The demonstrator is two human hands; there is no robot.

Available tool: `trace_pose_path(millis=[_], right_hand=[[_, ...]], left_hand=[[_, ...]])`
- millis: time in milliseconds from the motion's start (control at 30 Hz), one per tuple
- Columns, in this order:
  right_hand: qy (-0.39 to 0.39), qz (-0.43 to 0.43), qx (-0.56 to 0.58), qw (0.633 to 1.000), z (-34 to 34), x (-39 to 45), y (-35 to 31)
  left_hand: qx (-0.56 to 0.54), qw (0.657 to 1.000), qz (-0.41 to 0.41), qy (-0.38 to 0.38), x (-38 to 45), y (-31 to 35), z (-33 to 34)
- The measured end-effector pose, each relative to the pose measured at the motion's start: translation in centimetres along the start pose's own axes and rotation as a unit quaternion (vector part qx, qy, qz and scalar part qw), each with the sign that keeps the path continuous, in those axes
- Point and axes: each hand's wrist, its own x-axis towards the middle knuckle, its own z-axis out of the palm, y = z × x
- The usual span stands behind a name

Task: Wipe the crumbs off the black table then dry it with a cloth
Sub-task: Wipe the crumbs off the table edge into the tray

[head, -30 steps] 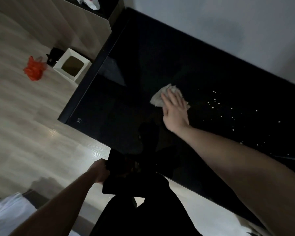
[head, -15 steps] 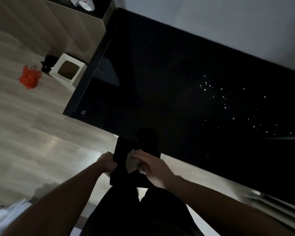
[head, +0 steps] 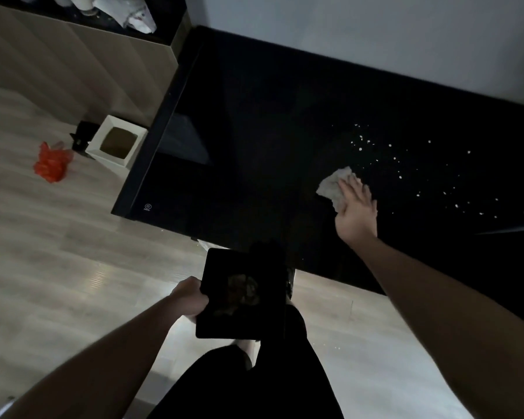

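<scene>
Crumbs point(head: 400, 160) lie scattered on the black table point(head: 254, 131), just beyond my right hand's fingertips point(head: 350, 179) and off to their right.

My right hand point(head: 356, 207) presses a crumpled pale wipe point(head: 333, 184) flat, fingers straight and close together; the wad sticks out past the fingertips to the left. I judge it soft and light, so palm pressure suits it better than a pinch, and the glossy top looks slippery. My left hand point(head: 189, 297) grips the left edge of a dark tray point(head: 242, 293) below the table's near edge; its fingers are hidden underneath.
</scene>
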Motion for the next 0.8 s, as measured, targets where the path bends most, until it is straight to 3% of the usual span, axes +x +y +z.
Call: trace_pose_path(millis=[167,333,467,600,800], right_hand=[[0.043,-0.059,0.042,0.996,5.2,-7.2,-3.1],[-0.082,-0.121,0.141,0.979,7.1,-16.7,-6.1],[-0.164,-0.111,0.200,0.960,6.6,-22.1,-7.2],[-0.115,-0.033,0.249,0.961,3.8,-21.4,-5.8],[0.019,0.021,0.267,0.963,-4.7,-12.7,0.4]], left_hand=[[0.001,1.000,0.015,0.011,0.3,-0.2,-0.1],[-0.002,1.000,0.020,0.008,-0.3,-0.1,0.4],[-0.015,1.000,0.020,-0.012,-0.3,-0.1,1.1],[-0.028,0.999,0.028,-0.012,-0.6,0.4,2.4],[-0.015,1.000,0.019,0.000,-2.1,3.2,4.2]])
